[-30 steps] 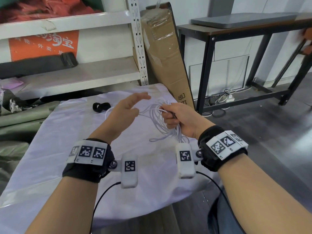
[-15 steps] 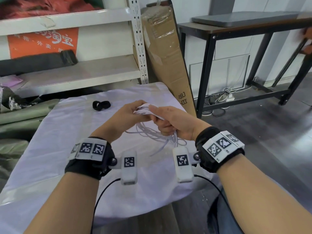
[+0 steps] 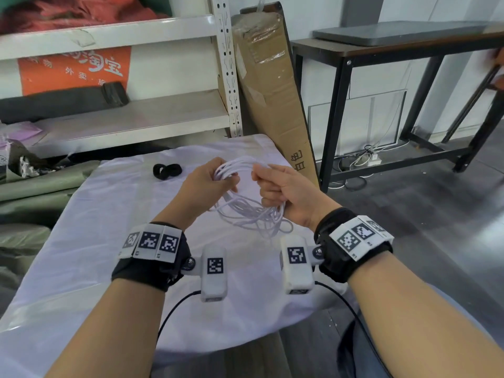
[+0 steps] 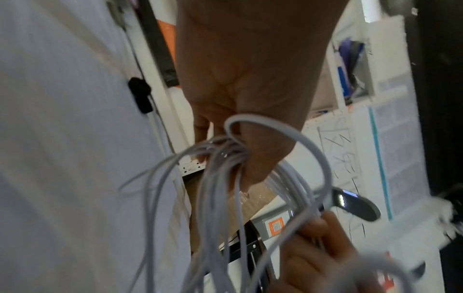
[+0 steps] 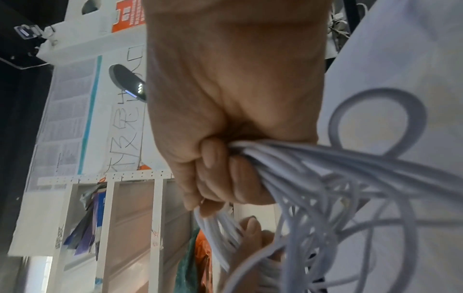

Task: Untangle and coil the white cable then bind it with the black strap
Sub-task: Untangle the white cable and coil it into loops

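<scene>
The white cable (image 3: 245,211) hangs in several loose loops between my hands, above the white-covered table (image 3: 81,241). My left hand (image 3: 210,178) grips the upper left of the bundle, its fingers curled round the strands (image 4: 225,158). My right hand (image 3: 275,186) is a fist round the right side of the cable (image 5: 288,168). A small stray loop (image 5: 375,123) sticks out beside the right fist. The black strap (image 3: 167,170) lies rolled on the table beyond my left hand, apart from both hands; it also shows as a dark shape (image 4: 140,95) in the left wrist view.
A white metal shelf (image 3: 131,124) stands behind the table. A tall cardboard box (image 3: 272,91) leans at the table's far right corner. A black-framed desk (image 3: 395,77) stands to the right over a grey floor. Green bundles (image 3: 32,192) lie left of the table.
My left hand, open a second ago, has closed on the cable. Both hands have drawn the loops together into a bundle held between them.
</scene>
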The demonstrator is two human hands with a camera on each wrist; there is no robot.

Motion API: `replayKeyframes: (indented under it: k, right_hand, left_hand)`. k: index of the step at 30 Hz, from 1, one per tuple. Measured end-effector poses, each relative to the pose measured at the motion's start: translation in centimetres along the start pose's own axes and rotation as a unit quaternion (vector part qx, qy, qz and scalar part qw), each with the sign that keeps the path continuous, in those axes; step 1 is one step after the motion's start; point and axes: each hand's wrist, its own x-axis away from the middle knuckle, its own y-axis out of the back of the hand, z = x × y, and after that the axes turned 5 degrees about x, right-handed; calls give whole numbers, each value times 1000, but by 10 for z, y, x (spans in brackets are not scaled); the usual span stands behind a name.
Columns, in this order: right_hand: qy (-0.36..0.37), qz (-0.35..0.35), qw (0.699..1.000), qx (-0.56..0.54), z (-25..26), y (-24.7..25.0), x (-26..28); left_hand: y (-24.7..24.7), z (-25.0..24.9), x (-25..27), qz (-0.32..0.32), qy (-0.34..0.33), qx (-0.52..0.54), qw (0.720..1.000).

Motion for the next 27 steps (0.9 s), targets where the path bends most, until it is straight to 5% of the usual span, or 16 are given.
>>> replayKeyframes:
  k: [3,7,13,18,22,27]
  right_hand:
    - [4,-8,999,-32,4,1,-1]
    - [15,-44,998,-50,5,2,-2]
    - [15,-105,992,-71,9,5,-2]
    - [-5,-81,995,-61,9,1,2]
    - [-42,-75,996,-31,9,2,2]
    - [-93,-2,995,27,14,-1,5]
  left_hand:
    - [-4,3,1,29,59,138,988]
    - [-5,-13,9,80,78,385,916]
    - [-5,-15,14,133,72,447,882]
    - [6,-14,10,182,104,352,912]
    - [7,-12,10,144,95,271,947]
    - [7,-15,9,82,88,320,940]
